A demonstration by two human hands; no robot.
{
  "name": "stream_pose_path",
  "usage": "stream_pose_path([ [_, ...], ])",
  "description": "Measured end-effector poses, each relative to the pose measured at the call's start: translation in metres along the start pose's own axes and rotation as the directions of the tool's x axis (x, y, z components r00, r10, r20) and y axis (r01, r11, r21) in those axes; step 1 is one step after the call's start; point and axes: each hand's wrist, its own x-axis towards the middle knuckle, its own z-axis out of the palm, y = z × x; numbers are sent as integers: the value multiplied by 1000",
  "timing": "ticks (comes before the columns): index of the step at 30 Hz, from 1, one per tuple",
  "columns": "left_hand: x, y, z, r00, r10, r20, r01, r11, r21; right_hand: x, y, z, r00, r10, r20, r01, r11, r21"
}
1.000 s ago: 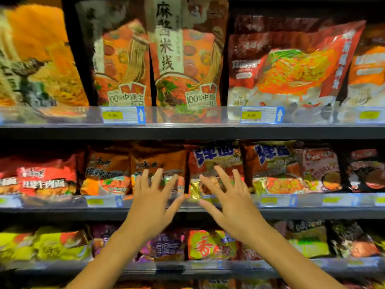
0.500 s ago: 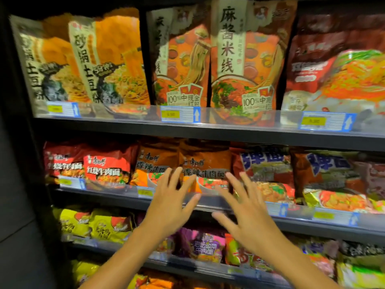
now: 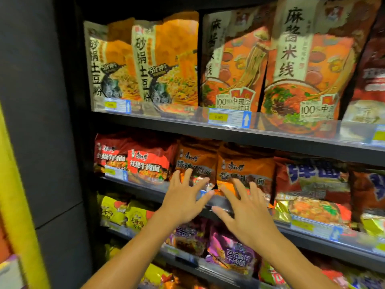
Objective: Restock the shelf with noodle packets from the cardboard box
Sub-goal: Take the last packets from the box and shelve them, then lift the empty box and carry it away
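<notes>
Both hands reached toward the middle shelf (image 3: 145,189) with fingers spread apart, gripping nothing. The left hand (image 3: 183,202) had its fingertips at the left orange noodle packet (image 3: 196,161); at its 3 o'clock, the right hand (image 3: 248,213) met the right orange noodle packet (image 3: 245,165). Red packets (image 3: 145,161) stood at the orange packets' 9 o'clock, purple packets (image 3: 231,251) at their 6 o'clock, one shelf down.

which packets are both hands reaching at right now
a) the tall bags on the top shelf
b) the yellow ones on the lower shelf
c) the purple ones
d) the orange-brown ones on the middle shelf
d: the left hand and right hand, fingers spread, lie over the fronts of the two orange-brown packets on the middle shelf.
</notes>
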Motion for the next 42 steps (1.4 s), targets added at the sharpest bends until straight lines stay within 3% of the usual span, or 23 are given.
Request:
stream_pose_path([
  [3, -14, -30, 2, 971, 66, -230, -69, 998, -5, 10, -15, 8, 990, -128, -58, 129, 992, 5],
  [6, -25, -73, -2, 939, -54, -339, 47, 998, -31, 23, -39, 16, 959, -267, -96, 269, 963, 10],
  [9, -28, -106, -8, 944, -184, -275, 171, 983, -70, 40, -60, 18, 960, -278, -15, 279, 959, 53],
  [14, -16, -126, -14, 985, -134, -106, 125, 988, -88, 57, -71, 17, 975, -200, 95, 193, 978, 79],
  [19, -12, -137, -15, 986, -75, -150, 66, 996, -66, 64, -84, 16, 981, -181, 74, 183, 983, -19],
  [23, -15, -169, -24, 950, -116, -290, 68, 983, -171, 79, -106, 16, 964, -258, 62, 253, 964, 85],
  [28, 6, -213, -29, 960, -224, -170, 223, 975, -20, 94, -120, 24, 962, -223, 160, 226, 974, -1],
  [35, 17, -224, -25, 969, -231, -91, 230, 973, -14, 99, -133, 25, 983, -118, 138, 135, 984, -116],
  [42, -2, -216, -47, 983, -179, -34, 179, 984, -22, 81, -114, 20, 980, -110, 167, 118, 992, -39],
])
